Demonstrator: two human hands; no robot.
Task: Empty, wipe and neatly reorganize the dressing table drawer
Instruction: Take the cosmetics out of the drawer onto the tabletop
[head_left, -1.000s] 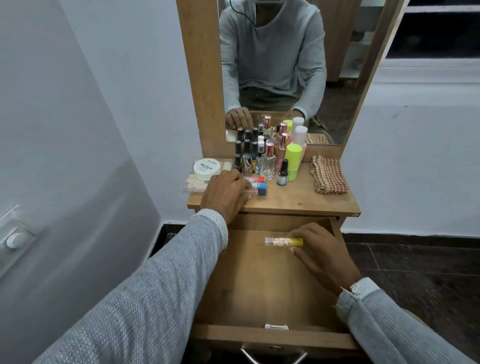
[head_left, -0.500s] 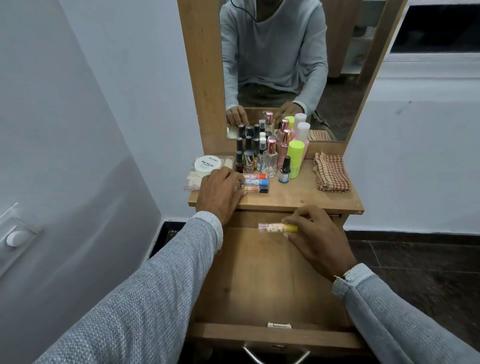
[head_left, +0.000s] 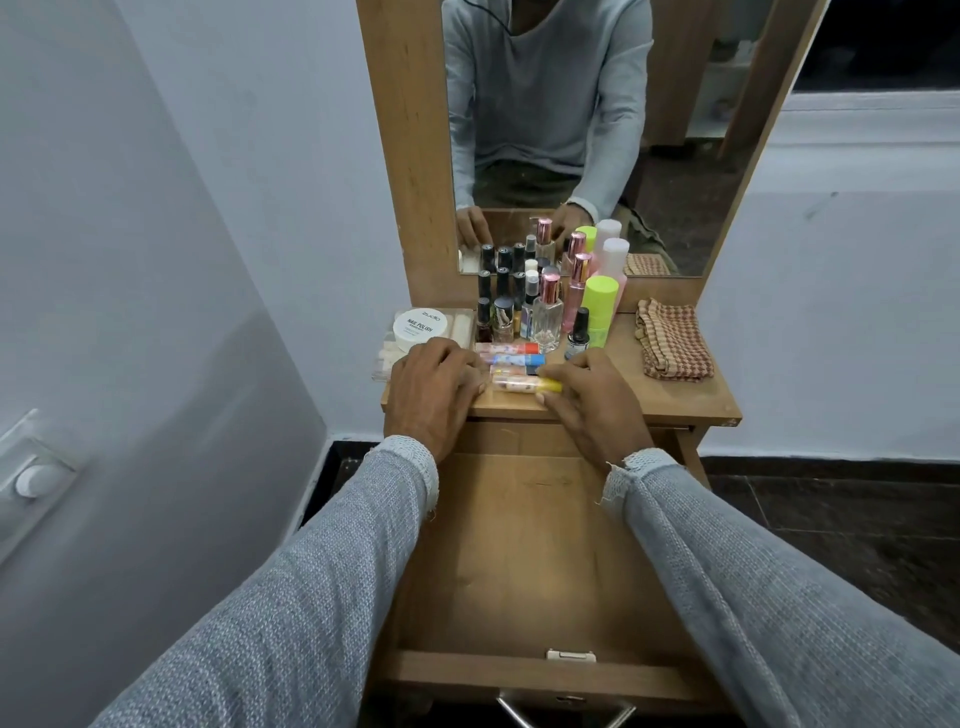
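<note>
Your right hand (head_left: 592, 400) pinches the yellow-capped tube (head_left: 527, 385) near the tabletop's (head_left: 670, 400) front edge — left hand (head_left: 434, 387) flat, holding nothing, beside it. Drawer (head_left: 530, 545) open, floor bare.

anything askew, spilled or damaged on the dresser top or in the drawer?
Nothing spilled or tipped. The bottles stand upright, the tubes lie in a row between both hands, and the drawer is bare. Only oddities: the checked cloth lies crumpled, and the tabletop looks slightly chipped at its front right corner.
</note>
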